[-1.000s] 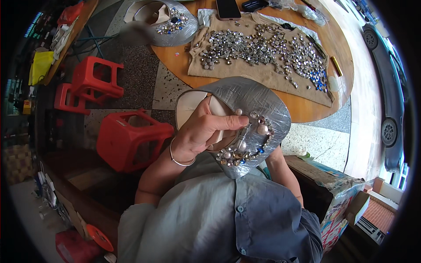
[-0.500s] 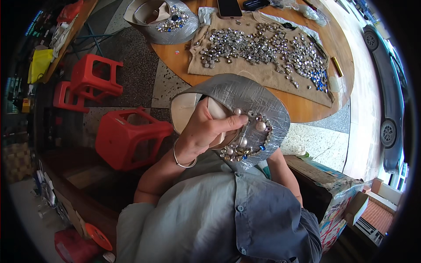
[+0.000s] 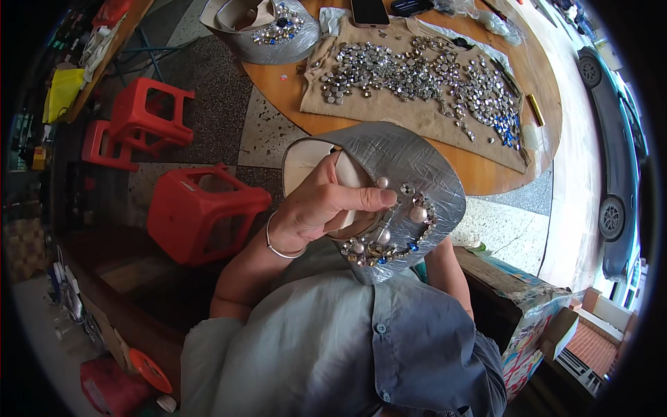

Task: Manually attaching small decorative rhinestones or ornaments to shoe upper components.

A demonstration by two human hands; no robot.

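Observation:
My left hand [image 3: 319,201] grips a curved silver piece [image 3: 424,156] with a crinkled surface and cream lining. Its thumb presses on the front beside the decoration, while the other fingers are mostly hidden in the lined opening. Pearls and rhinestones [image 3: 418,214], a few of them blue, form a curved trim on the silver face. My right forearm [image 3: 448,278] rises behind the piece, which hides the right hand and its fingers. Beyond, loose rhinestones [image 3: 389,69] lie spread over a tan cloth [image 3: 417,115]. A second decorated silver piece [image 3: 243,45] rests at the table's far left.
The round wooden table [image 3: 278,90] carries a phone [image 3: 369,12], a gold tube [image 3: 535,110] and clear plastic bags [image 3: 500,28]. Red stools [image 3: 184,215] stand on the left. A cardboard box [image 3: 500,274] is close on my right; a parked car [image 3: 615,167] stands farther out.
The silver piece has shifted slightly right and down and tilted a little, with my left hand still gripping it. My thumb stays on its front. The whole view has moved slightly.

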